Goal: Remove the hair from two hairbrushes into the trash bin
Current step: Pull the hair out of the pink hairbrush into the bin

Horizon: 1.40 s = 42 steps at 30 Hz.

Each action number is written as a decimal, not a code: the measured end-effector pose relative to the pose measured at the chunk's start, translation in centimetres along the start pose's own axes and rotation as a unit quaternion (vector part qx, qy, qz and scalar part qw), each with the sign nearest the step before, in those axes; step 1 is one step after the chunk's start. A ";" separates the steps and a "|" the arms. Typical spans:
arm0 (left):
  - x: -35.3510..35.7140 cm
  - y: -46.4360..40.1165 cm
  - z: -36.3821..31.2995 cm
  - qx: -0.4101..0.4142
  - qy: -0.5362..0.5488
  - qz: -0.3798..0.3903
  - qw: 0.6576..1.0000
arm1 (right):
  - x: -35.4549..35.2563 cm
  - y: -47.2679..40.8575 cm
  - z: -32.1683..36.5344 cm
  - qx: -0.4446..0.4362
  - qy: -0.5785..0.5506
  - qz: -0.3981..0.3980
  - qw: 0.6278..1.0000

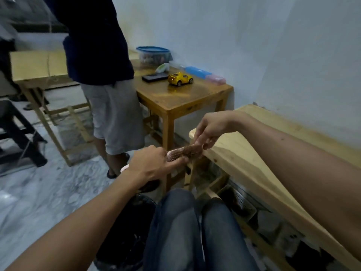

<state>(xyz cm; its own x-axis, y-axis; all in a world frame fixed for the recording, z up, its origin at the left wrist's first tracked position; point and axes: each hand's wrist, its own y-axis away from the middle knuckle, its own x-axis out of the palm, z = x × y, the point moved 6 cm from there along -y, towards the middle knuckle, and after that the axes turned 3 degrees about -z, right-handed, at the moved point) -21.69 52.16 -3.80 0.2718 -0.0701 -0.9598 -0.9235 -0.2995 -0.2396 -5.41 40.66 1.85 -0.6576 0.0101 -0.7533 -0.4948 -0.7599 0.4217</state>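
Note:
A pink hairbrush is held in the air in front of my knees, its bristles covered by a mat of brown hair. My left hand grips the brush by its handle end, forefinger stretched under the head. My right hand comes from above and pinches the far end of the hair mat. A black trash bin lined with a dark bag stands on the floor below, left of my legs. Only one brush is in sight.
A light wooden table runs along the right wall. Ahead stands a darker wooden table with a yellow toy car and a blue-lidded container. A person stands at the left of it. Marble floor lies to the left.

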 end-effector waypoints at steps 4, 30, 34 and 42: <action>-0.4 3.0 3.7 -0.060 -0.043 0.002 0.997 | 2.6 -2.8 3.4 -0.041 0.015 0.018 0.999; 9.2 25.1 15.7 -0.389 -0.056 0.055 0.918 | 23.5 -15.5 9.0 -0.175 0.123 -0.009 0.977; 9.2 26.6 16.7 -0.425 -0.043 0.042 0.903 | 21.6 -17.8 7.4 -0.117 0.144 -0.090 0.979; 9.0 27.7 17.4 -0.463 -0.042 0.048 0.884 | 26.2 -16.9 9.4 -0.155 0.131 0.031 0.979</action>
<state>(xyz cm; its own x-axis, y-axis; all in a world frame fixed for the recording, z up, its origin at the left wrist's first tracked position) -49.54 59.77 -21.61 0.1476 -0.0779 -0.9860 -0.3139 -0.9491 0.0280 -19.64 59.88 -20.24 -0.4931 -0.1788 -0.8514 -0.2355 -0.9147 0.3285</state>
